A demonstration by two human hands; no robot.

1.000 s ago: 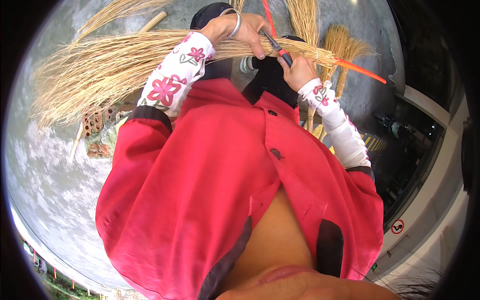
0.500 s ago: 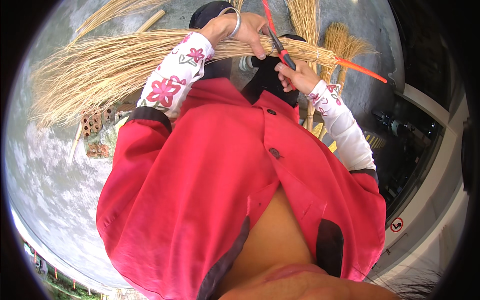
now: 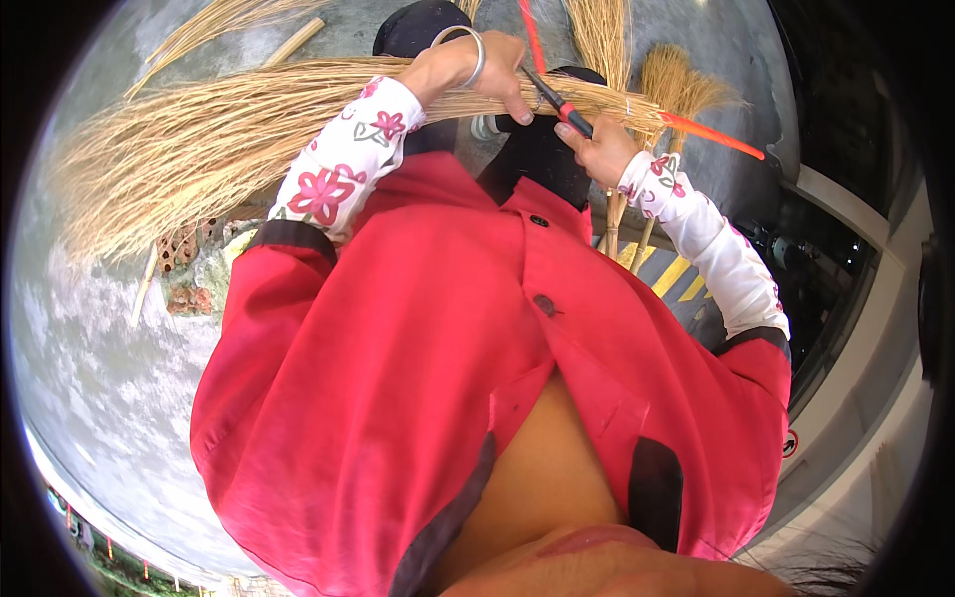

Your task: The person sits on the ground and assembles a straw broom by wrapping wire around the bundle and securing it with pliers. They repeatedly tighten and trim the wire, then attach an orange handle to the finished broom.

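A long bundle of straw-coloured broom bristles (image 3: 214,134) lies sideways across my knees, its loose ends fanned to the left. My left hand (image 3: 492,72) is closed around its narrow part, thumb on the near side. In my right hand (image 3: 605,151) is a pair of pliers (image 3: 567,111) with red and black handles. The dark jaws point up and left, at the bundle beside my left fingers; whether they grip anything is too small to tell. A thin tie circles the bundle near its right end. There an orange-red strip (image 3: 721,137) sticks out.
Another red strip (image 3: 534,38) stands beyond my hands. More straw brooms (image 3: 665,78) lie at the upper right, and loose bristles (image 3: 204,38) at the upper left beside a pole (image 3: 294,42). Perforated bricks (image 3: 179,249) are on the concrete floor (image 3: 90,328) at left.
My right hand has shifted slightly right and up, its grip on the pliers altered, and my right elbow has moved outward. The left hand stays on the bundle.
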